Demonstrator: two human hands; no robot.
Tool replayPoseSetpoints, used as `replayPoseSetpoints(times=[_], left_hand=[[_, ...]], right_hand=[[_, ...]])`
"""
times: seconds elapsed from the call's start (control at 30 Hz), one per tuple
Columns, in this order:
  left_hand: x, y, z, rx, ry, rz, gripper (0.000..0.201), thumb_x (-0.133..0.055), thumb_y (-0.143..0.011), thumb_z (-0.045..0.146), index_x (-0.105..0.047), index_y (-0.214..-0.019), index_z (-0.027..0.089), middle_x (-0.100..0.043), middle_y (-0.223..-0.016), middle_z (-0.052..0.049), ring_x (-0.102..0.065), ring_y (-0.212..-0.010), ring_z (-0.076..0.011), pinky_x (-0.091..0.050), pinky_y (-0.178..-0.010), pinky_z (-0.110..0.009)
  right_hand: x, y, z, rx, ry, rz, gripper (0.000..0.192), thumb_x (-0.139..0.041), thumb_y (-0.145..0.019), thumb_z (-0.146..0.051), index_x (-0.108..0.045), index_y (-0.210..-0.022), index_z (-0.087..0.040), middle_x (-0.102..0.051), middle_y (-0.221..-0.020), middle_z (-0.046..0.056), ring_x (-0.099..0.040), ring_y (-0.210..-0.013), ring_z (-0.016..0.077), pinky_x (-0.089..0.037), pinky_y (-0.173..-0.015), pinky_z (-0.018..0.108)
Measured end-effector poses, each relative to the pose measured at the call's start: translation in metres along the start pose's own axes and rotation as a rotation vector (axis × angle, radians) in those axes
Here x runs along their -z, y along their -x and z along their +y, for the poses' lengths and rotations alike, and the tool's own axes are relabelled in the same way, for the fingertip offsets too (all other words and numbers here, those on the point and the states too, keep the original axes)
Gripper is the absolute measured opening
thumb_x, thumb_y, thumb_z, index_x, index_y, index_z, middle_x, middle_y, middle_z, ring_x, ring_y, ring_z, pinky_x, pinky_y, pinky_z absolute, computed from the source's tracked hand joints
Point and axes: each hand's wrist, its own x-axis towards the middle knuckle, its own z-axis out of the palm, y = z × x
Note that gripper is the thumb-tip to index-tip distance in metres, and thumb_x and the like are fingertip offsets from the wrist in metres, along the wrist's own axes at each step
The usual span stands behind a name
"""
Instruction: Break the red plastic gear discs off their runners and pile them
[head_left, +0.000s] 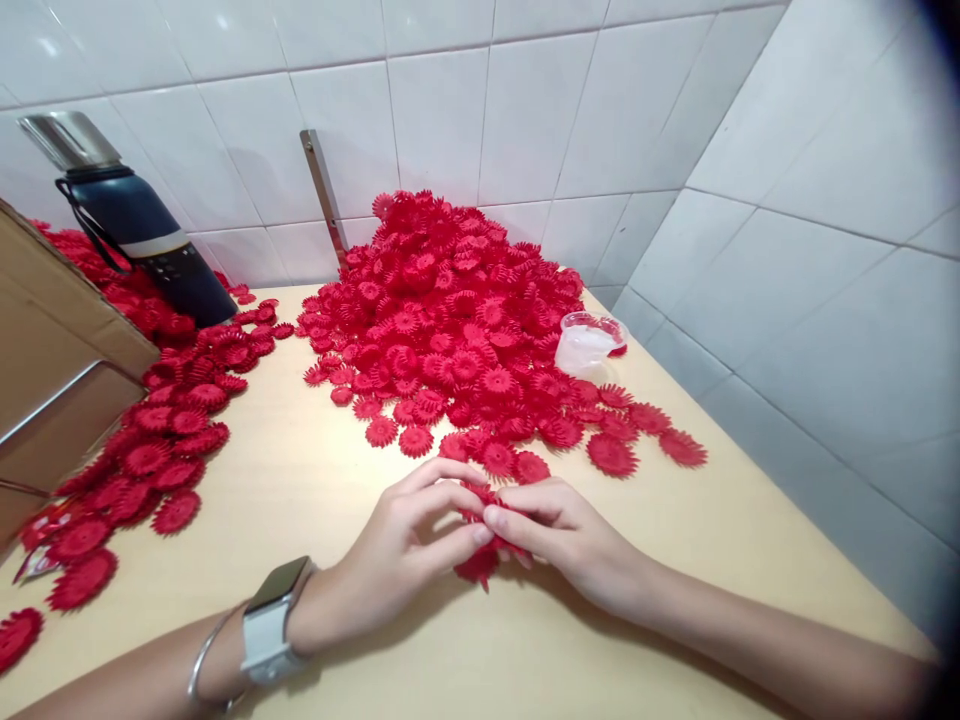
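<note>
- The left hand (405, 545), with a watch (271, 620) and a bangle (204, 655) on its wrist, pinches a red flower piece (480, 560) between thumb and fingers.
- The right hand (566, 535) grips the same red flower piece from the other side, fingertips meeting those of the left hand.
- The red flower piece sits low over the table (337, 480), just in front of the big pile of flowers (450, 320).
- Left of the big pile, a looser spread of flowers (157, 450) runs along a cardboard box (52, 370).
- At the right edge of the big pile lies a clear plastic cup (589, 345), tipped on its side.
- Behind the spread, left of the big pile, a dark flask (139, 225) stands against the tiled wall (525, 110).
</note>
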Motion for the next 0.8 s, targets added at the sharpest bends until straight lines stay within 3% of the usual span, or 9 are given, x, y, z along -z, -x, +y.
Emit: replayPoseSetpoints(times=[0.1, 0.2, 0.4, 0.63, 0.8], left_hand=[[0.001, 0.0, 0.0, 0.005, -0.019, 0.02, 0.014, -0.049, -0.081, 0.021, -0.062, -0.077, 0.021, -0.056, -0.1, -0.003, -0.053, -0.095, -0.0169, -0.039, -0.087, -0.029], [0.003, 0.0, 0.0, 0.005, -0.036, 0.058, 0.016, -0.047, -0.082, 0.018, -0.061, -0.075, 0.02, -0.054, -0.103, -0.004, -0.05, -0.1, -0.0175, -0.037, -0.09, -0.029], [0.001, 0.001, 0.0, 0.054, -0.06, 0.11, 0.018, -0.046, -0.082, 0.021, -0.06, -0.071, 0.02, -0.05, -0.104, -0.004, -0.046, -0.103, -0.0182, -0.034, -0.091, -0.03], [0.002, -0.001, -0.004, 0.047, -0.069, 0.149, 0.017, -0.045, -0.082, 0.019, -0.059, -0.071, 0.02, -0.05, -0.101, -0.003, -0.047, -0.099, -0.0176, -0.035, -0.088, -0.03], [0.017, -0.007, -0.01, 0.097, -0.037, 0.363, 0.014, -0.048, -0.08, 0.022, -0.057, -0.069, 0.019, -0.047, -0.102, -0.005, -0.048, -0.095, -0.0189, -0.041, -0.081, -0.032]], right_hand=[[-0.001, 0.0, -0.001, -0.01, -0.042, -0.049, 0.034, -0.038, -0.087, -0.035, -0.048, -0.062, -0.015, -0.05, -0.059, 0.0, -0.049, -0.056, 0.011, -0.038, -0.052, 0.023], [0.0, -0.001, -0.004, -0.024, 0.028, -0.01, 0.03, -0.039, -0.087, -0.028, -0.049, -0.062, -0.014, -0.05, -0.06, 0.0, -0.049, -0.059, 0.0109, -0.038, -0.055, 0.023], [0.002, -0.001, -0.005, -0.083, 0.146, 0.1, 0.028, -0.042, -0.082, -0.024, -0.05, -0.058, -0.014, -0.043, -0.047, -0.004, -0.039, -0.045, 0.0084, -0.032, -0.044, 0.021], [0.005, -0.001, -0.004, -0.077, 0.131, 0.124, 0.03, -0.044, -0.08, -0.024, -0.047, -0.051, -0.016, -0.043, -0.045, -0.004, -0.037, -0.043, 0.0079, -0.03, -0.043, 0.02], [0.024, 0.0, -0.004, -0.025, 0.056, 0.405, 0.031, -0.047, -0.079, -0.03, -0.046, -0.051, -0.017, -0.042, -0.046, -0.003, -0.038, -0.042, 0.0087, -0.028, -0.039, 0.022]])
